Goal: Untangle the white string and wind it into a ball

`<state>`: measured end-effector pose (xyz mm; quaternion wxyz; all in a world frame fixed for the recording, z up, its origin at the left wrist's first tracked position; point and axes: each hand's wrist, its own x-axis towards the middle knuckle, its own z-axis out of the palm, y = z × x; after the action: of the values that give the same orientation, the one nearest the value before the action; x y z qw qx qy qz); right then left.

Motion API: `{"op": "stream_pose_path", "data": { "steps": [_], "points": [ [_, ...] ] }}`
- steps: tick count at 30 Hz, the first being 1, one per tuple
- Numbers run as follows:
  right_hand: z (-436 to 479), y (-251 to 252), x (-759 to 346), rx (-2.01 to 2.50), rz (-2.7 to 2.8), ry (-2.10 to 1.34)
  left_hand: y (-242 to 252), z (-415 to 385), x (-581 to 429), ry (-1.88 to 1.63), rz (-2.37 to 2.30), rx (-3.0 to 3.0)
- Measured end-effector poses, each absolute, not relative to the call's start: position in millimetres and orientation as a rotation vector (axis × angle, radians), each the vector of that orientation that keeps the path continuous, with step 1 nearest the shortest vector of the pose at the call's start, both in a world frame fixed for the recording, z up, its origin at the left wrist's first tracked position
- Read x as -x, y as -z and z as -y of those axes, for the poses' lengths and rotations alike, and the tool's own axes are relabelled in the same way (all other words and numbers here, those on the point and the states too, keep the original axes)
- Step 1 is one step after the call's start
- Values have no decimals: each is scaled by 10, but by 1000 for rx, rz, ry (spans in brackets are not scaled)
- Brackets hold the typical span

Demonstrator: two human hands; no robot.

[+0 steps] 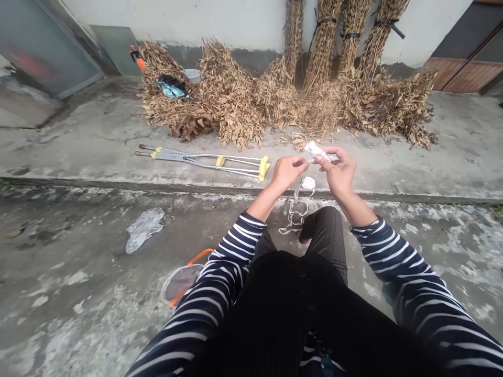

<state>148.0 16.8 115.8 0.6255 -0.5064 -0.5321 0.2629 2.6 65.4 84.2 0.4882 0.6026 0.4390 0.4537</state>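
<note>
The sleeves are showing dark blue and white stripes, and the trousers are looking black. The ribbon is appearing white. The crutches are shining silver with yellow pads. The dried leaves are looking light brown, and a cloth on them is showing blue. The ground is showing grey with pale patches.

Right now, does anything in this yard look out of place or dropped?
A pair of crutches lies flat on the concrete ledge, and a crumpled plastic bag lies loose on the ground to the person's left. The left hand and right hand hold a white strip.
</note>
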Motion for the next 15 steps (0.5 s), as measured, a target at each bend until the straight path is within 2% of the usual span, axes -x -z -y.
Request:
{"op": "stream_pose_path", "data": {
  "steps": [9, 15],
  "points": [
    [-245, -1184, -1539, 1185, 1286, -467, -915, -616, 1, -910, -671, -1163],
    [-254, -1215, -1599, 1209, 1376, -323, -875, -487, -8, -872, -601, -1015]
  ]
}}
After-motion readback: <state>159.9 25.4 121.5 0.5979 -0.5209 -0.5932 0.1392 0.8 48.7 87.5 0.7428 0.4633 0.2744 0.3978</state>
